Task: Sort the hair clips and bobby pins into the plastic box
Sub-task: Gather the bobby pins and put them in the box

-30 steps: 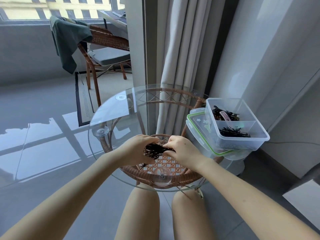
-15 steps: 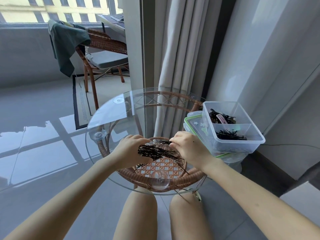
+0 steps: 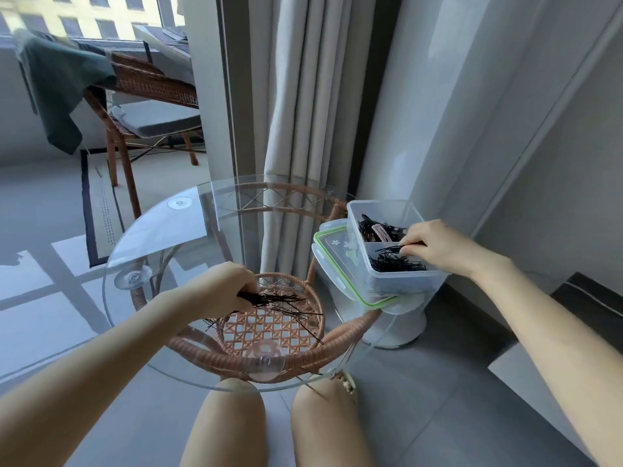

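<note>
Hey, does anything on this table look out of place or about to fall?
Yes. The plastic box sits on its lid at the right edge of the glass table and seems to hang past the rim, so it could tip. A few bobby pins lie scattered near the left hand.

Your view is bright with daylight from the window (image 3: 84, 18) at upper left. Glare sheets across the glass worktop (image 3: 161, 230) and the glossy floor (image 3: 40, 298). Wide-angle distortion bends the edges; details look slightly soft.

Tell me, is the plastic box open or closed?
Open. The plastic box has no lid on; its green-edged lid lies underneath, and pins show inside.
</note>
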A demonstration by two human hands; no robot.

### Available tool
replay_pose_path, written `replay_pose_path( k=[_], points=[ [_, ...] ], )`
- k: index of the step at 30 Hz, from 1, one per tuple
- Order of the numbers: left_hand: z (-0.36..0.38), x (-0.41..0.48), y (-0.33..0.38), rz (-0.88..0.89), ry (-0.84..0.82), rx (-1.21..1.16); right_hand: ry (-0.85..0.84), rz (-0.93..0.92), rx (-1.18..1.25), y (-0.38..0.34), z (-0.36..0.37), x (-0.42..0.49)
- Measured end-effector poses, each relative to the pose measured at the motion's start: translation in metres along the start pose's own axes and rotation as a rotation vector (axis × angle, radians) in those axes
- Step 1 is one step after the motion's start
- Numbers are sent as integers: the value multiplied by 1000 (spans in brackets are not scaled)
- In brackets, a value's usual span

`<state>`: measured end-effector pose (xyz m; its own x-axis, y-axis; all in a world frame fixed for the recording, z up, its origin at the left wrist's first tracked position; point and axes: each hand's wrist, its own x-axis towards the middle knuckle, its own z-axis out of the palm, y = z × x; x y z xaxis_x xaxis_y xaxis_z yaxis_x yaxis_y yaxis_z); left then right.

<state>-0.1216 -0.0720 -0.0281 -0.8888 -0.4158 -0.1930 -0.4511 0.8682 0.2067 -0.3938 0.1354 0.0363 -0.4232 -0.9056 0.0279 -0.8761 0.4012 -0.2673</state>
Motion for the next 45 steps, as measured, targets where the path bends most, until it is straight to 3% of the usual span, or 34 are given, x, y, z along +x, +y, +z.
replay_pose_path(
  k=[4, 18, 35, 45],
  points=[
    [-9, 4, 3, 4, -54, 31, -74, 24, -2, 1, 8, 1],
    [-47, 13, 22, 41, 157, -131, 179, -97, -24, 3, 4, -9],
    [-110, 95, 156, 301, 274, -86, 346, -2, 114, 39, -16, -25],
    [-55, 136, 207, 271, 92, 7, 365, 24, 116, 53, -13, -30]
  ],
)
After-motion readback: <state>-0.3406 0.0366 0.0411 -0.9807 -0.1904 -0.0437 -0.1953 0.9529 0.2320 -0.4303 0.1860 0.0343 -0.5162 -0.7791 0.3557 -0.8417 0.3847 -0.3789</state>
